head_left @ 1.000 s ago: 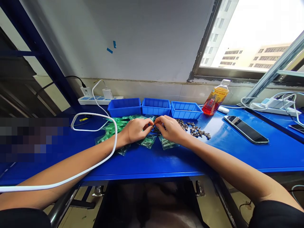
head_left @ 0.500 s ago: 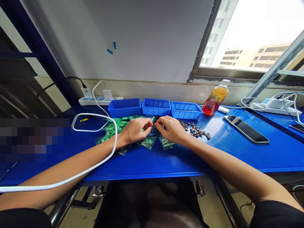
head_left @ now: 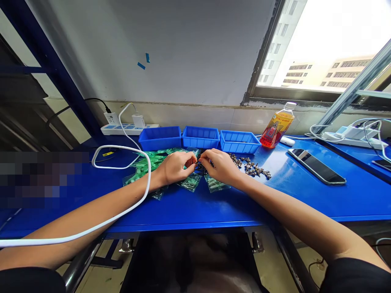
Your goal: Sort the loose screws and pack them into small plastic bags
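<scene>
Fingertips of both hands meet over one small dark part at the middle of the blue table, and I cannot make out what the part is. My left hand curls half closed, thumb and forefinger pinching the part from the left. My right hand pinches it from the right, the other fingers tucked loosely. Both hands rest just above the green plastic bags, which spread from under them to the left, with two more bags lying on the near side.

To do this pinch well, I judge that my wrists should rest on the table so the fingertips alone do the fine work, and that the part should sit low over the bags so a slip drops it somewhere I can find it. A loose heap of small metal screws lies just right of my right hand; I would keep my right wrist from sweeping into it. Three blue bins stand in a row on the far side. The white cable drapes over my left forearm and could tug if I reach far.
</scene>
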Demonstrator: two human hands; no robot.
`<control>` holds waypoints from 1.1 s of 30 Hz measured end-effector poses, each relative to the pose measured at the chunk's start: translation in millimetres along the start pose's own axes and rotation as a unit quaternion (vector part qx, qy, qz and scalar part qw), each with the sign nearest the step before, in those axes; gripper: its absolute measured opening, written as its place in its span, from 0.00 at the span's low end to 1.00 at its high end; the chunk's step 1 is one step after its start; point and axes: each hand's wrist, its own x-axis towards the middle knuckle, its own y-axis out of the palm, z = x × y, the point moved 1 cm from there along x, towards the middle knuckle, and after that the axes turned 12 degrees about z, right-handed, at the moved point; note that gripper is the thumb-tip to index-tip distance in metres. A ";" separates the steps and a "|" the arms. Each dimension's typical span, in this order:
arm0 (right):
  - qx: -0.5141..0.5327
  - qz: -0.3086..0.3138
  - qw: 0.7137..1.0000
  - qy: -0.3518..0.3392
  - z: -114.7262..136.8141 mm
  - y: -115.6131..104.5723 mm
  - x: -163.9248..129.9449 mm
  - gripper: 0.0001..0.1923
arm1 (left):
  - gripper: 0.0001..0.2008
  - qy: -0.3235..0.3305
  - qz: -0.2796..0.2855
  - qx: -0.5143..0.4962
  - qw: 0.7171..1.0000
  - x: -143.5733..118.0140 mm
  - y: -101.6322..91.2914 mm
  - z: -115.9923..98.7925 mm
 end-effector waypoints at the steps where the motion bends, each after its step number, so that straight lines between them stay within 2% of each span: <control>1: -0.002 -0.003 1.000 -0.004 -0.2 0.2 0.0 0.07 | 0.05 0.002 -0.001 0.001 1.000 0.0 0.2 0.2; 23: 0.029 -0.012 0.998 -0.055 -4.2 2.5 -0.4 0.07 | 0.06 -0.019 0.011 0.000 1.000 -0.6 0.6 0.7; 33: 0.040 -0.005 0.999 -0.008 0.5 -1.0 -1.6 0.05 | 0.06 -0.020 0.010 -0.003 1.000 0.0 0.5 -0.2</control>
